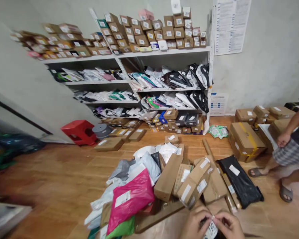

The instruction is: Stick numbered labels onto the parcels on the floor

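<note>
At the bottom edge, my left hand (pixel 194 221) and my right hand (pixel 228 224) meet with thumbs and fingertips pinched together. Between them is a white printed label (pixel 211 231) whose visible digits read 502. Both hands pinch at its upper end. Something dark lies behind the label, mostly hidden and cut off by the frame. Just beyond my hands is a pile of parcels, with a taped cardboard box (pixel 195 184) nearest. A bright pink mailer bag (pixel 132 199) lies to the left, and a long black wrapped parcel (pixel 240 181) to the right.
Metal shelves (pixel 161 53) along the wall hold many labelled boxes and bags. A red stool (pixel 78 132) stands by the wall at left. Another person (pixel 295 142) in sandals stands at right, beside a large yellow-taped box (pixel 246 141). Parcels cover the middle floor.
</note>
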`<state>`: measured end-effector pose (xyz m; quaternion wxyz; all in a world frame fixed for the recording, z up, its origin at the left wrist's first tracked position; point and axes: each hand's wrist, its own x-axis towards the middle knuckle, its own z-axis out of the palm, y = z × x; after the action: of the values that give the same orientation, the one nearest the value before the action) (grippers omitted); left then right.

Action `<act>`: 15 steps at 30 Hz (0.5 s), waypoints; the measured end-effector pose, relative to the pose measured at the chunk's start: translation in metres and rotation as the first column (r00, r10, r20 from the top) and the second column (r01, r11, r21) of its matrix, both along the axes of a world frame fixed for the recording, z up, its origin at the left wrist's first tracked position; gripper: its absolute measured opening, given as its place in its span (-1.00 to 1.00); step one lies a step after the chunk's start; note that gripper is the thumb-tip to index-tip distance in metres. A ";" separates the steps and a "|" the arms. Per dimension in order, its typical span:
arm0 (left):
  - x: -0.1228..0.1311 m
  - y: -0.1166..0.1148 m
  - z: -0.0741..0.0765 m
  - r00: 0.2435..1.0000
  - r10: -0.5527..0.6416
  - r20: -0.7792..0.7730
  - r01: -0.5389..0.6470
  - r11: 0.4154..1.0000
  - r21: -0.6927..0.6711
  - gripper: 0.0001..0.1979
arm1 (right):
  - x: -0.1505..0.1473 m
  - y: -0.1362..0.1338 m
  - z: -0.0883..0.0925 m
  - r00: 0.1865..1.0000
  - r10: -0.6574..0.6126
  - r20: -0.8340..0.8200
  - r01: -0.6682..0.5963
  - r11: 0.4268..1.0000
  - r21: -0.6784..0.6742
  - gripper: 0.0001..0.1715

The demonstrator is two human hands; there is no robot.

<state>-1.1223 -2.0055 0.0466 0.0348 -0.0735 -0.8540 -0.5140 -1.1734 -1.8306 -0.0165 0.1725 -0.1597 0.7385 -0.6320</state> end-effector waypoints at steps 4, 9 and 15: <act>-0.060 -0.023 0.039 1.000 -0.007 -0.018 0.006 0.997 -0.077 -0.79 | -0.062 -0.023 0.039 1.000 -0.009 0.005 0.009 0.999 -0.036 -0.56; -0.099 -0.045 0.070 0.994 -0.072 -0.085 0.064 0.994 -0.092 -0.81 | -0.097 -0.042 0.070 0.998 -0.061 -0.028 0.058 0.994 -0.093 -0.62; -0.151 -0.060 0.066 0.980 -0.191 -0.060 0.190 0.981 -0.025 -0.82 | -0.113 -0.057 0.059 0.954 -0.268 0.137 0.288 0.946 -0.150 -0.60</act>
<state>-1.2733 -2.0657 0.1129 0.0112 -0.1712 -0.8464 -0.5041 -1.2862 -1.8879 0.0425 0.1097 -0.0313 0.6863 -0.7183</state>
